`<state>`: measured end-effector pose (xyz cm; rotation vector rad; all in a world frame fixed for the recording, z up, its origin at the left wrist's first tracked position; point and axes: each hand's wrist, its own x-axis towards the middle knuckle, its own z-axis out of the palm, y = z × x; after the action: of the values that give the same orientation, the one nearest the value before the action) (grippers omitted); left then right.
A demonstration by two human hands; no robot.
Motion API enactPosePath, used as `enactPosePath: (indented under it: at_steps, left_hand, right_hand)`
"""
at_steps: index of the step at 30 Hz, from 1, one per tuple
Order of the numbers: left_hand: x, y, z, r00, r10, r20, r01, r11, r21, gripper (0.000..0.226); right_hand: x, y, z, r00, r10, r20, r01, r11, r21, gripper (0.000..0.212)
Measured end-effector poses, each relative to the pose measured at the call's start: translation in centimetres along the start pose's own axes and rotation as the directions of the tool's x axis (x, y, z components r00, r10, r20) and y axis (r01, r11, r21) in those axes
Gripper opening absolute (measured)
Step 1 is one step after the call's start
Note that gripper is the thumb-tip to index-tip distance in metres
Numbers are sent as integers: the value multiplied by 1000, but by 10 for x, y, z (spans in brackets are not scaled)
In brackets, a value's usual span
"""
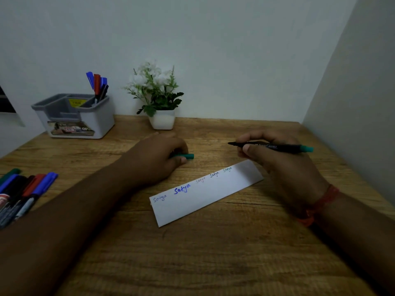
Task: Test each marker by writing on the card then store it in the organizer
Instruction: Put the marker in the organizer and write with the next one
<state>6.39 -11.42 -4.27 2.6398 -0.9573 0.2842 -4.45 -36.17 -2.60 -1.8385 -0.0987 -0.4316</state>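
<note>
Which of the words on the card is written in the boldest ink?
The second word from the card's near-left end on the card: thick bright blue strokes. The other four are thin and faint.

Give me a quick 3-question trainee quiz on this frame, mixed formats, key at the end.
1. True or false: the left hand holds the teal cap apart from the marker.
2. Multiple choice: where are the markers already stored? A) the back right compartment of the organizer; B) the plant pot; C) on the card.
3. Fill in: the word on the card has been written ___ times.

Key
1. True: the cap is in the left hand, and the uncapped marker is in the right hand.
2. A: the stored markers stand there; the untested markers lie at the table's left edge.
3. Five.
</note>
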Motion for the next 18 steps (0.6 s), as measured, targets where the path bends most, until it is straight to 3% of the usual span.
enactPosePath:
  at_steps: [3, 6, 14, 18]
  left_hand:
    - [-6, 11, -2, 992, -46, -121, 20, 976, -216, 12]
    - [-10, 24, -3, 982, -7, -191, -47, 959, -278, 12]
    - [-12, 31, -6, 948, 181, -262, -241, 945, -220, 13]
    - [-12, 34, -6, 940, 215, -265, -271, 943, -195, 11]
  right_hand:
    - [-2, -1, 2, 999, -19, 46, 16, 997, 75, 19]
    - [-3, 1, 4, 997, -52, 60, 42, 987, 154, 12]
    - [-4, 0, 4, 996, -66, 67, 54, 984, 168, 14]
    - [-4, -3, 7, 995, -59, 83, 46, 987, 154, 11]
